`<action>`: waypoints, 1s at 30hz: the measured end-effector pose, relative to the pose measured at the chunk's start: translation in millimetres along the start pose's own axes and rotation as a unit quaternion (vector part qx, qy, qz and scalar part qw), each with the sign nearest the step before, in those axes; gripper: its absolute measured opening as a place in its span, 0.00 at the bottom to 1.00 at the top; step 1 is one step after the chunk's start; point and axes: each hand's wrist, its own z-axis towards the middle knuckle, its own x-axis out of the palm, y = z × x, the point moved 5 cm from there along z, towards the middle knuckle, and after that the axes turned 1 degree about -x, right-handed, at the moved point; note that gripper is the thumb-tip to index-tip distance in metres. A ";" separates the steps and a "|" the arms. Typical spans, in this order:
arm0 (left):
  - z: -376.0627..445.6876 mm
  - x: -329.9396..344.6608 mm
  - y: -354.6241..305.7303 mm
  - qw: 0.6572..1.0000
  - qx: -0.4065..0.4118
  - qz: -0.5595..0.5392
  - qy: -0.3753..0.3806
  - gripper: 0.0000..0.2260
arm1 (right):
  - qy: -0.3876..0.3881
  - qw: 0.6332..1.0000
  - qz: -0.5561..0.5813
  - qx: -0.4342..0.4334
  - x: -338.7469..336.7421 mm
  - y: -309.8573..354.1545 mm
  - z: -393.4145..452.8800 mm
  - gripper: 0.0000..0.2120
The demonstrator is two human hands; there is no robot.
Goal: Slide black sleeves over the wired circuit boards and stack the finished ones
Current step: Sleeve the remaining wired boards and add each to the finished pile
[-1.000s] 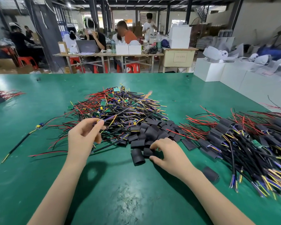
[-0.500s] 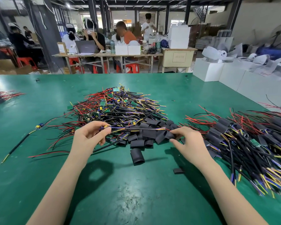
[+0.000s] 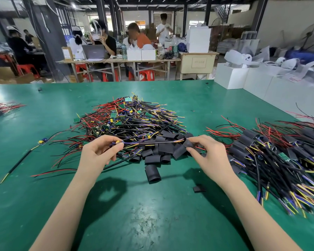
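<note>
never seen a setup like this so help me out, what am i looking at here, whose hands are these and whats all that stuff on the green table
There is no machine. A camera worn on a person's head looks down at their own two hands. The left hand pinches the board end of a wired circuit board; the right hand pinches a black sleeve at its wire tips. On the green table lie a pile of bare boards, loose sleeves, and finished ones on the right.

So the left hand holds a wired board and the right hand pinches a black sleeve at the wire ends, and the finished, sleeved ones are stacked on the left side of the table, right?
Not quite: the head view shows the finished pile on the right side of the table. The rest holds: the left hand holds a wired board, and the right hand pinches a black sleeve at the wire ends.
</note>
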 end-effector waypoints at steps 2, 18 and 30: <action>-1.0 2.3 -2.3 1.000 0.006 0.001 0.010 0.05 | -0.003 1.000 0.002 0.005 -0.3 0.0 -0.2 0.09; -7.1 16.6 -10.3 0.995 0.032 0.062 0.071 0.09 | 0.094 0.947 -0.284 -0.117 9.1 9.1 -3.6 0.11; -18.4 48.3 -4.9 0.988 0.023 0.054 0.144 0.12 | 0.094 0.983 -0.100 -0.119 37.4 30.3 -14.2 0.10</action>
